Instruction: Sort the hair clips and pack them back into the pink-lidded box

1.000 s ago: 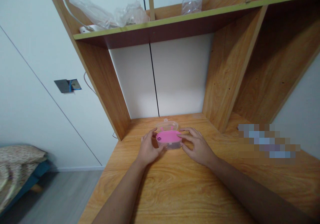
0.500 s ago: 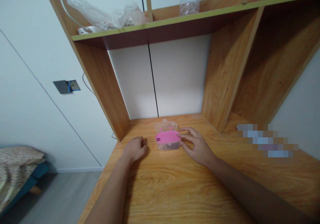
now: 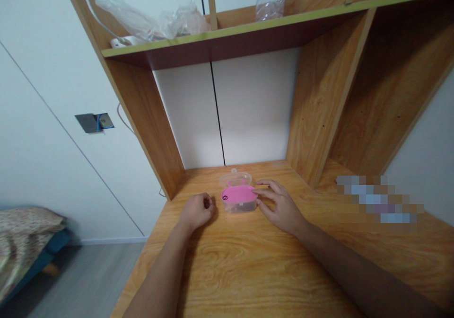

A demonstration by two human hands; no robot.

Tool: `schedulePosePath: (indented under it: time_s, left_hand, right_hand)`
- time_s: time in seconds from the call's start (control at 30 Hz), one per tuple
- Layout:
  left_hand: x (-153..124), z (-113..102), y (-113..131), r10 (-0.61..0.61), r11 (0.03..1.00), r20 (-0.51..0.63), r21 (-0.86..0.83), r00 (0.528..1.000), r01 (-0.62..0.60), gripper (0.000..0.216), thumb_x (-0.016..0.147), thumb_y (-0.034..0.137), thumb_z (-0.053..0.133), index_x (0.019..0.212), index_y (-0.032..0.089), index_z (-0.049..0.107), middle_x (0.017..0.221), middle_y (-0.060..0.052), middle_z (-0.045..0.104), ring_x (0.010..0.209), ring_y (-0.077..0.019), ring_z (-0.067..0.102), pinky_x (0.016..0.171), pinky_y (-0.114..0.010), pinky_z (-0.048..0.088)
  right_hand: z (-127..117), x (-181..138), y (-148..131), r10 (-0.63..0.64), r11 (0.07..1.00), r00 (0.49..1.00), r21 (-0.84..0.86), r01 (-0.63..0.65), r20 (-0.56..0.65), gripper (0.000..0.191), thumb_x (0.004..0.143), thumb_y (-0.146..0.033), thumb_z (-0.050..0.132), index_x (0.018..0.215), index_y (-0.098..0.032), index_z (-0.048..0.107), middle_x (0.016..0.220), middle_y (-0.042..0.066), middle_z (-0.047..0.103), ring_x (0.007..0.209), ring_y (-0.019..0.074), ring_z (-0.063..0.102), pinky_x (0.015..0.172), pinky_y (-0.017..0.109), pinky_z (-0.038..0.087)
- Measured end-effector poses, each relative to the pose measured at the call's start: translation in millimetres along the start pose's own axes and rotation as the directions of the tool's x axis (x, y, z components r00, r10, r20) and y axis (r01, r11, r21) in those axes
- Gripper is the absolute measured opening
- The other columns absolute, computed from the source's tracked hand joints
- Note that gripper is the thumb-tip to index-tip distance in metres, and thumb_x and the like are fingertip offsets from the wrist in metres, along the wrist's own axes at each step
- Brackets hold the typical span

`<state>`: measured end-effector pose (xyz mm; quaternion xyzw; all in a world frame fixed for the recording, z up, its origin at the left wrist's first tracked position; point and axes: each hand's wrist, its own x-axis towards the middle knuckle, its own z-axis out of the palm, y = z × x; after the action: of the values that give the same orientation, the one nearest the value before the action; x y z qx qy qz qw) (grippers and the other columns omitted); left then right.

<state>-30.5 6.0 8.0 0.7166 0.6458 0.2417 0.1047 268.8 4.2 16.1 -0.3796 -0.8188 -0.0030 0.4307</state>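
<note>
A small clear plastic box (image 3: pixel 238 207) stands on the desk, its transparent lid (image 3: pixel 235 179) hinged back behind it. A pink insert (image 3: pixel 241 194) covers its top, with a small dark loop (image 3: pixel 225 198) at the left end. Something dark shows blurred through the box's front wall. My right hand (image 3: pixel 282 207) steadies the box at its right end, the index finger over the insert's edge and the thumb against the side. Just left of the box, my left hand (image 3: pixel 196 210) is curled, thumb and forefinger together; whatever they may pinch is too small to tell.
The wooden desk (image 3: pixel 227 270) carries a hutch with a shelf (image 3: pixel 227 48) above my hands. On it are clear plastic bags (image 3: pixel 170 22) and a plastic bottle (image 3: pixel 270 1). A blurred-out item (image 3: pixel 376 199) lies at the right. An upright panel (image 3: pixel 315 100) stands behind my right hand.
My left hand has shifted slightly right, closer to the box, and its fingers have turned inward. My right hand stays at the box's right end.
</note>
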Motion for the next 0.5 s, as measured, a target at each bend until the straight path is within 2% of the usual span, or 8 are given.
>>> schedulePosePath:
  time_s: [0.23, 0.5]
  left_hand:
    - [4.3, 11.0, -4.2, -0.028, 0.990, -0.016, -0.136, 0.999, 0.025, 0.014, 0.073, 0.015, 0.056, 0.067, 0.015, 0.068, 0.065, -0.003, 0.069, 0.063, -0.0152, 0.062, 0.058, -0.023, 0.039]
    - [5.9, 9.8, -8.5, -0.029, 0.991, -0.038, -0.131, 0.999, 0.024, 0.018, 0.076, 0.017, 0.054, 0.071, 0.016, 0.072, 0.067, -0.004, 0.071, 0.062, -0.0152, 0.062, 0.059, -0.024, 0.038]
  right_hand:
    - [1.4, -0.3, 1.6, -0.001, 1.000, 1.000, 0.015, 0.001, -0.005, 0.029, 0.086, -0.021, 0.061, 0.113, -0.027, 0.071, 0.123, 0.010, 0.061, 0.115, 0.0279, 0.058, 0.098, 0.049, 0.049]
    - [1.8, 0.1, 3.3, 0.003, 1.000, 1.000, 0.012, -0.002, -0.002, 0.028, 0.086, -0.021, 0.061, 0.111, -0.028, 0.072, 0.122, 0.009, 0.061, 0.113, 0.0274, 0.059, 0.098, 0.049, 0.049]
